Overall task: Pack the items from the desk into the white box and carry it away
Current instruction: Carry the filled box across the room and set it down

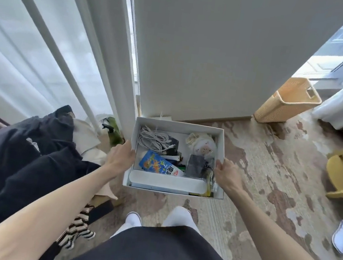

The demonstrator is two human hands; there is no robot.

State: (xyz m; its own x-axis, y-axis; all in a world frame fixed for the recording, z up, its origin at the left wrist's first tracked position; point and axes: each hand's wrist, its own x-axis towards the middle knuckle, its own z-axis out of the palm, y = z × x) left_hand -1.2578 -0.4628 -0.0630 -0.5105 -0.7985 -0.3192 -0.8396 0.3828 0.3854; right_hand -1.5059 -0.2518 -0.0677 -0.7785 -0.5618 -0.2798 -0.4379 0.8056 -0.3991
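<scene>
white box: contents only partly identifiable. the fingers of both hands pass outside and under the side walls and are hidden; only the thumbs and the backs of the hands show. the items at the centre of the box overlap in a dark tangle and cannot be told apart. print on the blue snack packet is too small to read. both forearms are cut off by the lower frame edge.

appearance: rectangular, open-topped, white walls, no lid in view. inside, a coiled white cable lies at the far left, a cream soft item at the far right, a dark pouch in front of it. the snack packet lies tilted at the left centre. a flat white piece spans the near side, with a yellow item wedged in the near right corner.

location: held in front of the person's body, above the patterned carpet, near the foot of a grey wall panel.

hands: the left hand grips the left wall, thumb at the rim. the right hand grips the right wall the same way. both arms are extended forward, roughly symmetrical.

surroundings: a pile of dark clothes to the left, a woven basket against the wall to the right, a white slipper on the carpet.
</scene>
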